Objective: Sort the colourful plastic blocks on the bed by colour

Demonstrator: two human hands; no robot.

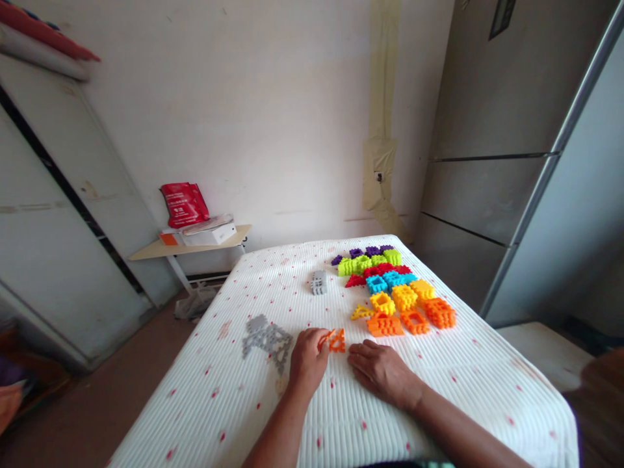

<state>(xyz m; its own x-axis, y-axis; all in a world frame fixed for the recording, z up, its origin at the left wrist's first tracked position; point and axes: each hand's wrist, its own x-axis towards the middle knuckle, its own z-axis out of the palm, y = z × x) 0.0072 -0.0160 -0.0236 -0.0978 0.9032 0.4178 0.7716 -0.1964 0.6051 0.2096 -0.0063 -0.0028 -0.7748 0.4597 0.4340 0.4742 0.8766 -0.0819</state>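
Observation:
My left hand (309,359) pinches an orange triangular toy piece (337,341) with notched edges between thumb and fingers, just above the cloth or on it; I cannot tell which. Flat on the cloth to its right lies my right hand (383,372), its fingers pointing left beside the orange piece and holding nothing visible. Left of my left hand, several flat grey interlocking pieces (267,339) lie on the cloth. Beyond my right hand are orange blocks (385,324), yellow blocks (404,297) and a yellow triangular piece (361,312).
Blue blocks (390,281), red ones (380,270), lime green ones (361,264) and purple ones (372,251) stand in rows farther back. A grey block (318,283) stands apart. White quilted cloth (234,416) covers the table. A refrigerator (487,188) rises at right; a side table (195,249) stands left.

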